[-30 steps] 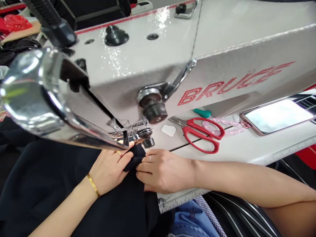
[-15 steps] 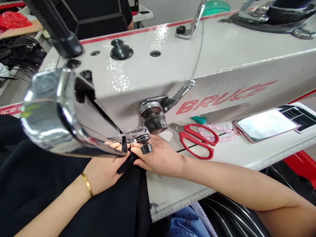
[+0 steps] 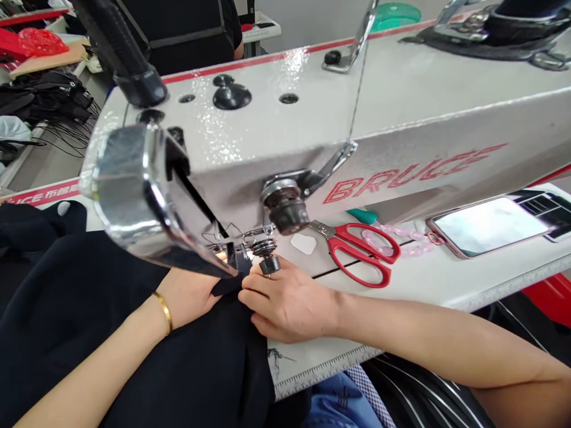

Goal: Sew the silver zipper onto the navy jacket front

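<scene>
Dark navy fabric [image 3: 196, 374] drapes over the left of the sewing table and runs up under the sewing machine head [image 3: 129, 196]. My left hand [image 3: 191, 297], with a gold bangle at the wrist, is on this fabric, a fold caught between thumb and fingers. The metal face cover hides most of its fingers. On the right of the needle area, my right hand [image 3: 294, 300] has its fingers curled together on the fabric's edge, beneath the thread tension knob [image 3: 270, 264]. The needle and presser foot are hard to make out.
Red-handled scissors [image 3: 363, 252] lie right of my hand, beside a pink bead bracelet [image 3: 414, 238] and a phone [image 3: 491, 226]. A white flat piece [image 3: 303, 244] lies near the scissors. A ruler strip [image 3: 325, 371] edges the table. Another person [image 3: 187, 30] sits beyond the machine.
My right hand has drawn slightly back toward me and its fingers have curled more. My left hand is further under the machine head. The whole view has shifted a little.
</scene>
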